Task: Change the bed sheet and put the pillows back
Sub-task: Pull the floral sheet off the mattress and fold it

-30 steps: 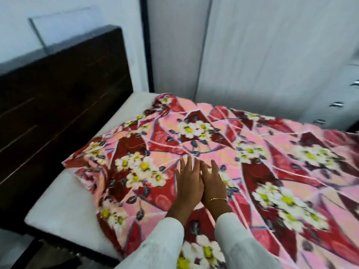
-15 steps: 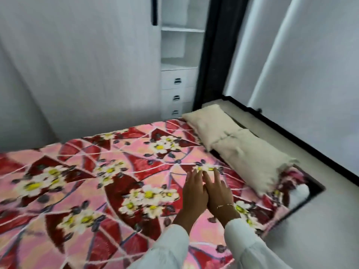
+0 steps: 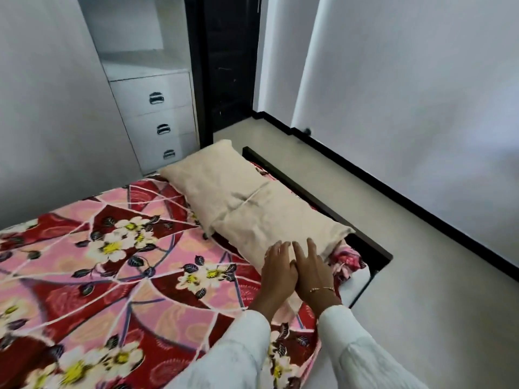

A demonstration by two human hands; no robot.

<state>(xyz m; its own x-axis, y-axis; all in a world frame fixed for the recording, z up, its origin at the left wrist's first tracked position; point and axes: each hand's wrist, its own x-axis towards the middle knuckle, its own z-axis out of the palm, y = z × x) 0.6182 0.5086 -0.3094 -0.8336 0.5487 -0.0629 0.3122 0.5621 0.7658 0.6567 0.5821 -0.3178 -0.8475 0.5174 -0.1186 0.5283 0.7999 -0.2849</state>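
A pink and red flowered bed sheet [image 3: 134, 265] covers the bed. Two beige pillows lie end to end along the bed's right edge: the far pillow [image 3: 213, 181] and the near pillow [image 3: 278, 220]. My left hand [image 3: 278, 272] and my right hand [image 3: 311, 269] lie side by side, touching each other, fingers straight, on the near end of the near pillow. Both arms wear white sleeves. The sheet is bunched at the bed's corner [image 3: 346, 261] just right of my right hand.
A dark bed frame edge [image 3: 317, 202] runs along the right of the pillows. Beige floor [image 3: 421, 290] lies beyond it, bounded by a white wall with a black skirting. A white drawer unit [image 3: 160, 119] and a dark door [image 3: 230, 66] stand behind the bed.
The view swung from the dark headboard end across to the pillow end. My two hands, kept together and flat, slid over the sheet and onto the near pillow.
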